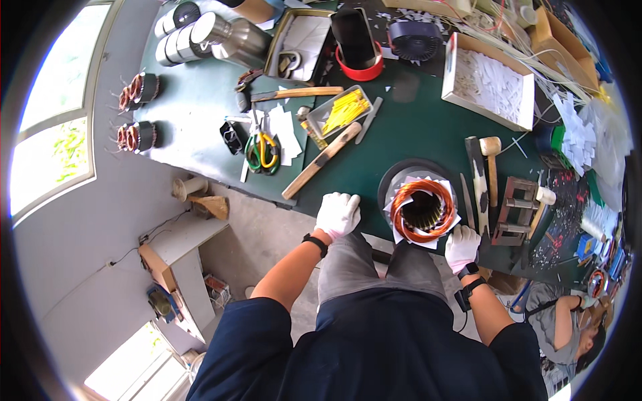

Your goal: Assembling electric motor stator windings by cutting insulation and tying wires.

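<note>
A motor stator (422,210) with an orange-copper winding ring and white paper slips around it sits on a round grey base (393,175) at the table's front edge. My left hand (338,214), in a white glove, rests at the table edge left of the stator, fingers curled under and nothing seen in them. My right hand (463,248), gloved too, is at the edge just right of the stator, close to its paper slips. Its fingers are bent, and its palm is hidden. Nearest my left hand lies a wooden stick (321,162).
Right of the stator lie a dark worn bar (478,180), a mallet (491,150) and a metal frame (515,212). Farther left are scissors (262,152), a hammer (294,93) and a tray of yellow strips (344,110). A box of white slips (491,87) stands behind. Another person (562,321) sits at right.
</note>
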A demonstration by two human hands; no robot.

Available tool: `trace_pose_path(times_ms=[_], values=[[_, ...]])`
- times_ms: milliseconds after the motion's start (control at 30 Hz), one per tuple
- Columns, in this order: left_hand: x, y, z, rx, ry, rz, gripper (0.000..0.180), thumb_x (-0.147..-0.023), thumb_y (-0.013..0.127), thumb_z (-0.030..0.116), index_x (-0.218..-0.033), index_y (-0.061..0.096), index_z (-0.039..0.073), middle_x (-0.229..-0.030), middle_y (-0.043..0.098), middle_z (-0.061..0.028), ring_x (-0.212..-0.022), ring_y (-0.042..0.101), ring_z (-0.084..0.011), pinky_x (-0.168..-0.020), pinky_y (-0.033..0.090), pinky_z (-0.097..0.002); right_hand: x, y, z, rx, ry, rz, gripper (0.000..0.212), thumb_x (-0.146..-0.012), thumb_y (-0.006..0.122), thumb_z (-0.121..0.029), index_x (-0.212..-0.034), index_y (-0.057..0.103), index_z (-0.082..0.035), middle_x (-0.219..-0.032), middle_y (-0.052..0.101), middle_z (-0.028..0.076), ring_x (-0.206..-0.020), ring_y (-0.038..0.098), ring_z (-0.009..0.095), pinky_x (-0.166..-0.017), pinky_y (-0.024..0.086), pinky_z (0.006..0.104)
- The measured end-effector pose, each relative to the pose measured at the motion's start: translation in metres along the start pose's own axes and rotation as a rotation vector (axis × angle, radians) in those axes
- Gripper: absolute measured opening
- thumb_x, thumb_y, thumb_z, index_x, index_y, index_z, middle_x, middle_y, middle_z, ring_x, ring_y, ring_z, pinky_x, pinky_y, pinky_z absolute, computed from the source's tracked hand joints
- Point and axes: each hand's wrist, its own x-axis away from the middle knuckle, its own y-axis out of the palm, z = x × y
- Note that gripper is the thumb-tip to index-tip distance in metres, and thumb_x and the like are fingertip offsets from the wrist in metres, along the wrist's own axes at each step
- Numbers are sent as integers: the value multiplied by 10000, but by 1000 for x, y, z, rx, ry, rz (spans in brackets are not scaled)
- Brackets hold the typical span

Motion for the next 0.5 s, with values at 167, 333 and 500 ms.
trace_pose_path(times_ms=[167,333,500], values=[[2,-3,-1,-17,-18,19,183,-845,705,183,-992,637,95,-798,620,-119,-783,618,-350,-740,467,-495,-3,-2,0,-19,-20,0,377,-879,672,-222,-1201,647,-28,-1102,641,135,-1026,619,358,-862,460,523],[4,-12,1,34,-28,24,218,-860,707,181,-1052,651,96,-898,642,-133,-833,626,-342,-761,467,-480,-18,-29,-13,-37,2,-39,284,-871,696,-161,-1114,633,-28,-1071,646,169,-1033,616,379,-866,475,532],[-1,-53,-21,394,-240,380,265,-873,678,80,-1135,660,48,-989,662,-174,-972,642,-403,-876,512,-495,-24,-75,-25,-68,122,-248,255,-885,707,-200,-1083,645,-52,-1048,640,183,-1020,638,401,-868,519,523]])
